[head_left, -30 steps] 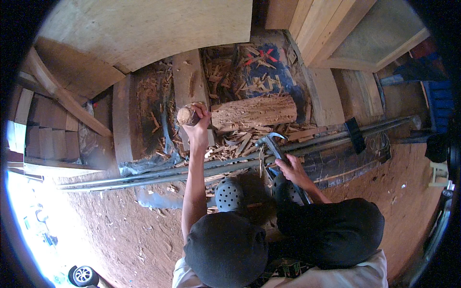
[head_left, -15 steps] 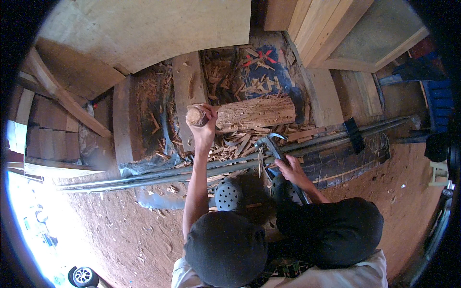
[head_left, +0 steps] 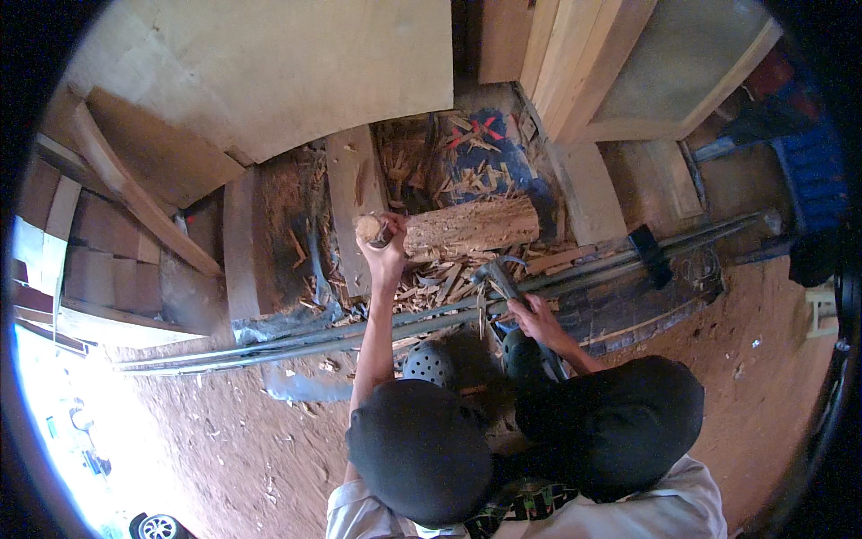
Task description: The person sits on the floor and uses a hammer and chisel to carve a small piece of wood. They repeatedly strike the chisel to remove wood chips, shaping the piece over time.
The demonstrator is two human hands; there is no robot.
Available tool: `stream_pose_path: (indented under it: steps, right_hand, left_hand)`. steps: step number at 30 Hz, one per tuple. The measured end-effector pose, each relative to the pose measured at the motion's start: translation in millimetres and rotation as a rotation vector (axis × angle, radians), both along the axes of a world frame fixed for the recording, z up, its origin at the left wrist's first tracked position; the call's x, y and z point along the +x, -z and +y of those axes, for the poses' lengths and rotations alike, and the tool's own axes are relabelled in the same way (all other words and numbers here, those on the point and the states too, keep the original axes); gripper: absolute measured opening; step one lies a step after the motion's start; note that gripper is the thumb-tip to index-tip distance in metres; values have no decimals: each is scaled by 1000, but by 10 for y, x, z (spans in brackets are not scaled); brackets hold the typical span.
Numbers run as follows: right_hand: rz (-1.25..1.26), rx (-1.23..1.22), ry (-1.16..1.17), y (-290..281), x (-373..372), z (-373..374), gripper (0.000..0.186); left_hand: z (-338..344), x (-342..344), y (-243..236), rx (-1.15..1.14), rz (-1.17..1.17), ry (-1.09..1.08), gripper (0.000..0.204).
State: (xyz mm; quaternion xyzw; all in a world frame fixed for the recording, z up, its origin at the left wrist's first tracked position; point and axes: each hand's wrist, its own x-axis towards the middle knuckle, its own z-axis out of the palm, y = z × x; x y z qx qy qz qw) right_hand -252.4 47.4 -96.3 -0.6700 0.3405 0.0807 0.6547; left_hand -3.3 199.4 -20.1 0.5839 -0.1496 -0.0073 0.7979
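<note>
My left hand (head_left: 384, 255) is closed around a short round wooden piece (head_left: 368, 226) with a pale, frayed top and a darker side. Its lower end is hidden by my fingers. This hand is over the left end of a stripped, rough log (head_left: 471, 226), which lies crosswise on wood chips (head_left: 426, 286). My right hand (head_left: 536, 321) grips a claw hammer (head_left: 508, 283) by the handle, below the head. The metal head hangs near the log's lower side, apart from it. The rest of the handle runs back beside my right knee.
Long metal pipes (head_left: 296, 352) lie across the ground before my feet, with a dark flat slab (head_left: 648, 255) on them. Thick planks (head_left: 352, 202) flank the chips. A pale wooden board (head_left: 296, 63) and a framed panel (head_left: 673, 72) stand beyond. My grey perforated shoe (head_left: 427, 361) is close by.
The view has shifted slightly, so the log and planks appear a little lower and further left. Both hands keep their grips, and the hammer head has tilted slightly.
</note>
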Motion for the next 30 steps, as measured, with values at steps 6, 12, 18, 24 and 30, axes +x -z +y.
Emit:
stream_pose_path:
  steps: [6, 12, 18, 24, 30]
  right_hand:
    - [-72, 210, 64, -30, 42, 7, 27]
    - [-94, 254, 38, 12, 45, -12, 28]
    - [-88, 211, 14, 58, 42, -25, 32]
    - [-43, 37, 14, 184, 3, -30, 38]
    - [-63, 56, 36, 283, -15, -36, 36]
  left_hand:
    - [101, 102, 255, -54, 44, 35, 15]
    - [214, 186, 305, -11, 30, 111, 18]
    - [150, 83, 166, -98, 114, 48, 17]
    - [56, 7, 92, -17, 80, 7, 15]
    - [-49, -75, 157, 90, 45, -5, 10]
